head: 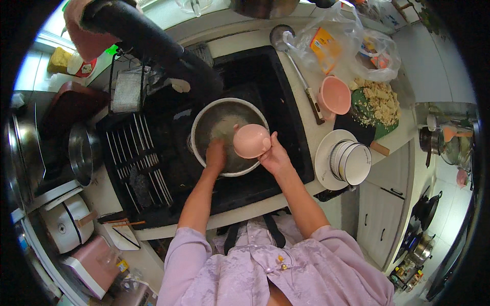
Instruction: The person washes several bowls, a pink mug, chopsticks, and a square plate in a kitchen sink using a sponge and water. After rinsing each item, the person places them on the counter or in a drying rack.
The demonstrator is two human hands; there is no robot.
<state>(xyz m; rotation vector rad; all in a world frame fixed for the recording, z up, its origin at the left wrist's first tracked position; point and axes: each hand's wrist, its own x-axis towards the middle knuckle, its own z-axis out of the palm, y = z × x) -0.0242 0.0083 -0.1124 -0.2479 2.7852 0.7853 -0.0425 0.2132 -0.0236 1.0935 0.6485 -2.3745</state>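
Observation:
A round metal basin [203, 114] of cloudy water sits in the black sink [180, 191]. My left hand [216, 155] reaches down into it, its fingers under the water and hidden. Over the basin's right side, my right hand [276, 157] grips a small pink bowl [250, 140] by its edge, the rounded outside turned up towards me. Small tabs stick out from the bowl's rim. Whether my left fingers hold anything is not visible.
A black faucet [153, 42] overhangs the sink. On the right counter are a second pink bowl [334, 95], a ladle [300, 74], stacked white bowls [356, 162] on a plate [323, 164], plastic bags [329, 42] and crumbly food on a green board [361, 103]. A metal rack [134, 153] spans the sink's left.

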